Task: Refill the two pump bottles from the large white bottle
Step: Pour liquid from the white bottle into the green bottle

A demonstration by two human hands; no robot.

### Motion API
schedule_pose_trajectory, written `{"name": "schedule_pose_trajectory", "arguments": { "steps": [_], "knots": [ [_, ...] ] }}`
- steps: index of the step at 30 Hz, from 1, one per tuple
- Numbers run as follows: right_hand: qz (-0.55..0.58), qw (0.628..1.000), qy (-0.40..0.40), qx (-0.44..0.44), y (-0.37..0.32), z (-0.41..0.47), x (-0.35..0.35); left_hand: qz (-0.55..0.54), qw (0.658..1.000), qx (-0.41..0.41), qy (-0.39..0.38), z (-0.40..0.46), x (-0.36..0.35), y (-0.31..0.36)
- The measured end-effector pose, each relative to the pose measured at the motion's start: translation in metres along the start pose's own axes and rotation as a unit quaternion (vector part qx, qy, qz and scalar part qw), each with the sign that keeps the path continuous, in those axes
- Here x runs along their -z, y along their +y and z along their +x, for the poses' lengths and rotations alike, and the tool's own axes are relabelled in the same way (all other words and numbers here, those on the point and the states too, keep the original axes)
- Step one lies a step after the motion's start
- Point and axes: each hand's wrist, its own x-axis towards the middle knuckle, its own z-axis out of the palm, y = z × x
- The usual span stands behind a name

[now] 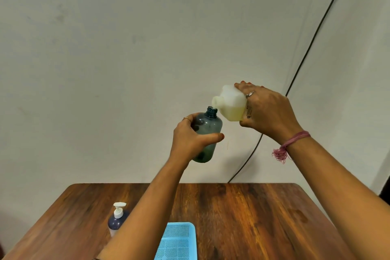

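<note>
Nearest me, a blue mesh tray (179,243) sits at the wooden surface's (242,213) near edge, a capped pump bottle (116,220) to its left. Above, the left hand (190,139) wraps a grey uncapped bottle (207,131); the right hand (268,110) clasps the tilted large white bottle (231,103). Pouring seems imminent: spout must meet neck. Plain wall, dark cable (306,57) behind.

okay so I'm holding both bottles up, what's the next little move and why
Probably tip the large white plastic bottle further with the right hand, bringing its spout over the open neck of the translucent grey bottle in the left hand: the yellowish liquid sits short of the spout.
</note>
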Motion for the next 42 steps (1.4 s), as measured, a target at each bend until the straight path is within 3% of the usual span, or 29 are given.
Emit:
{"name": "schedule_pose_trajectory", "arguments": {
  "steps": [42],
  "knots": [
    [-0.018, 0.999, 0.039, 0.030, 0.0064, -0.0002, -0.0013, -0.011, 1.000, 0.003, 0.003, -0.0004, -0.0042, -0.0005]
  ]
}}
